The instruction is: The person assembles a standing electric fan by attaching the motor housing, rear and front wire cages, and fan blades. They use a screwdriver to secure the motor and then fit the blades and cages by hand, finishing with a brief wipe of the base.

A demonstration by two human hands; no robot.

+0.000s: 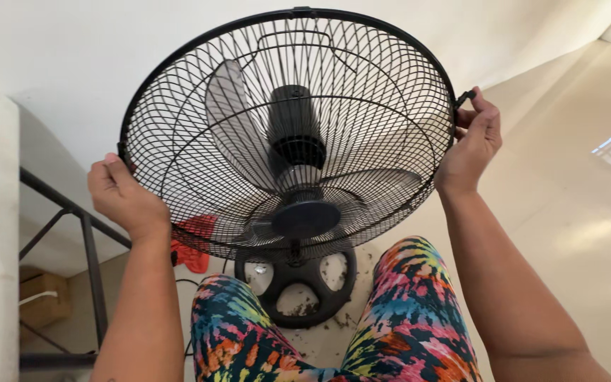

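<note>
so this is the bit where the fan grille (288, 134) gets worked on at its rim, both hands out at opposite sides of the big black wire cage. left hand (123, 198) is wrapped on the lower left edge of the rim, fingers curled behind it so i can't see them properly, thumb side up against the wire. right hand (472, 141) is up at the right edge, fingertips pinching a small black clip (465, 96) that sticks off the rim there. so both hands are grasping the cage, not loose. looks to me like the clip is being dealt with, either undone or fastened, can't tell which from here. if it's coming off, i'd guess the next bit needs the left hand to hold the ring steady while the right works round the other clips, and care not to bend the thin wires. both forearms reach straight up and out from the body, elbows low, wrists bent in toward the cage. the fan itself stands on the floor between the knees in tie-dye leggings (411, 311), its round black base (296, 283) looking dusty, grey blades (235, 117) sitting inside the cage. there's a red rag (194, 244) on the floor behind it and a metal frame (86, 247) off to the left.
</note>
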